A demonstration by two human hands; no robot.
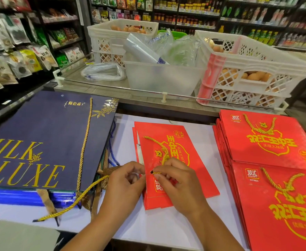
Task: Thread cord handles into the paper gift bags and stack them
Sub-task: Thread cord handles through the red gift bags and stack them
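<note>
At the left of the frame a stack of navy bags (45,142) lies flat on the table (166,229), gold cords trailing off its lower edge.

Low in the centre, the left hand (125,180) has its fingers curled at the near edge of the red bag (174,167); its grip looks closed on that edge, pinning the paper. The right hand (177,180) pinches the black-tipped end of the gold cord (159,145) between thumb and finger, right at the bag's edge, where the hole presumably is, though it is hidden. The rest of the cord loops up over the bag's printed face.

The bag is probably light, thin card: stiff enough to lie flat, easily creased, and likely to slide on the smooth table, so it is best held near the hole. The cord is soft and limp; only its hard tip will steer, so the pinch belongs just behind the tip.

At the right, two stacks of red bags (268,142) lie with cords already in.

Behind, from upper centre to right: a white crate (101,35) holding eggs, a clear tub (163,78) with rolls of plastic bags, and a larger crate (257,64) of eggs.
</note>
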